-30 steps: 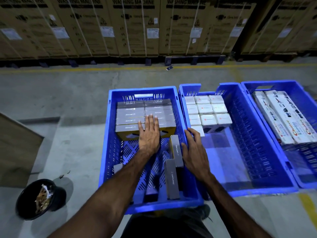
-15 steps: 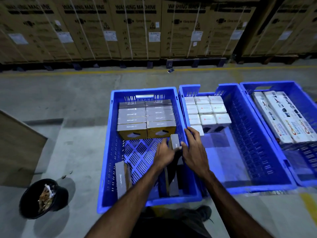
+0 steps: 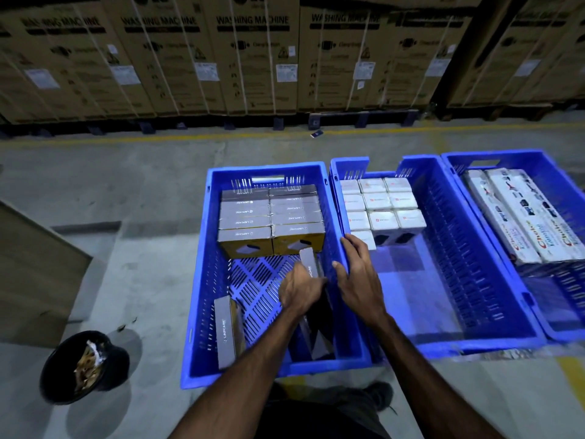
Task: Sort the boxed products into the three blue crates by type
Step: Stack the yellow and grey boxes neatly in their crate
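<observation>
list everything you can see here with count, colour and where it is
blue crates: three, side by side on the floor
grey-and-yellow boxes: eight stacked at far end of left crate, more loose at its near end
white boxes: about ten, far left of middle crate
long white cartons: two or three, right crate
black bin: one, floor at left
washing machine cartons: brown row, behind
left hand: grips an upright grey box
right hand: on the crate wall, fingers relaxed
</observation>
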A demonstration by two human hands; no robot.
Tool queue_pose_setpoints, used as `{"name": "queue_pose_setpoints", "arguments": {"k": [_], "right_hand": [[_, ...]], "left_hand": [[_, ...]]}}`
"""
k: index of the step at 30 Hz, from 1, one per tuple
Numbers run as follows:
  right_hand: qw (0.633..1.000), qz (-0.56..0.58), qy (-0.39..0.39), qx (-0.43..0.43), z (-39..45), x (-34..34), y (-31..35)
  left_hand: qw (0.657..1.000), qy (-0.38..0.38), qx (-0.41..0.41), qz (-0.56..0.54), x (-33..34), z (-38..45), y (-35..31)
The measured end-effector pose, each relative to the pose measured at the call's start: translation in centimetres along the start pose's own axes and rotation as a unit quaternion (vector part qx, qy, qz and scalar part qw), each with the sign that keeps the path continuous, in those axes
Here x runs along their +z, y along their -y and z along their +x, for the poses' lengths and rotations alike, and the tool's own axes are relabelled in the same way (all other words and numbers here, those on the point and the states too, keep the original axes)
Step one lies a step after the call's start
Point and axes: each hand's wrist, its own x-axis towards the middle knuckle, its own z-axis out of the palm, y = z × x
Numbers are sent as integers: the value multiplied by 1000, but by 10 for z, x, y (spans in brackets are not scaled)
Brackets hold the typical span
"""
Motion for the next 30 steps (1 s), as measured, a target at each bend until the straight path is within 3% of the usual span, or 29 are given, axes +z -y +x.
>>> {"name": "queue_pose_setpoints", "arguments": {"k": [5,9,13,17,21,25,28,30], "right_hand": [[1000,8,-1,0,-1,0,0],[1000,14,-3,-10,-1,0,0],[1000,10,-2,-9,1,2,-4],[1000,5,-9,-28,-1,1,-6],[998,-36,-25,-50,-1,-3,2],[981,-97,-16,-167,-6,-6,13],[974,-93,-69,-197,-9,-4,14],[967,-95,-107,-211,-10,-3,15]], "left_hand": [[995,-4,-3,-102,-25,4,10],[974,42,13,-221,-54,11,9],[958,81,61,-267,-83,14,8],[964,16,214,-154,-102,16,13],[931,-73,344,-98,-106,17,19],[918,-100,360,-134,-107,22,23],[908,-126,371,-148,-105,16,26],[908,-161,333,-195,-100,9,26]]}}
